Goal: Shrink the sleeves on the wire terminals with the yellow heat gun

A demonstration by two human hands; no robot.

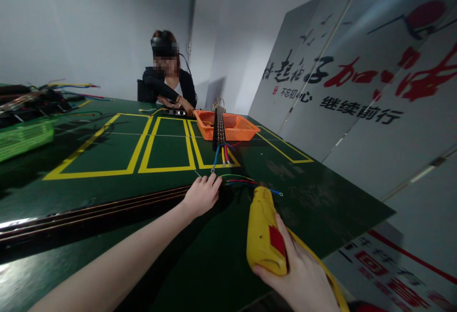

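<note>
left hand (202, 195): fingers curled down on the near end of a long dark terminal strip (107, 209), pinning it to the dark green table (321, 198); it touches a loose bunch of coloured wires (246, 181).
right hand (303, 278): closed around the grip of a yellow plastic electric screwdriver with a red switch (263, 231).
key relation: tool tip points away from the person toward the wires; wires lie just beyond the tip and just right of the left fingertips. Left hand nearer to them.
strip axis: runs left to right across the table, its right end under the left hand.
counts: near wires about four; second strip (219, 129) one, leaning on the orange plastic basket (246, 129), with three or four wires; green crate (24, 136) one.
other person (167, 79): seated across the table, hands on the table.
</note>
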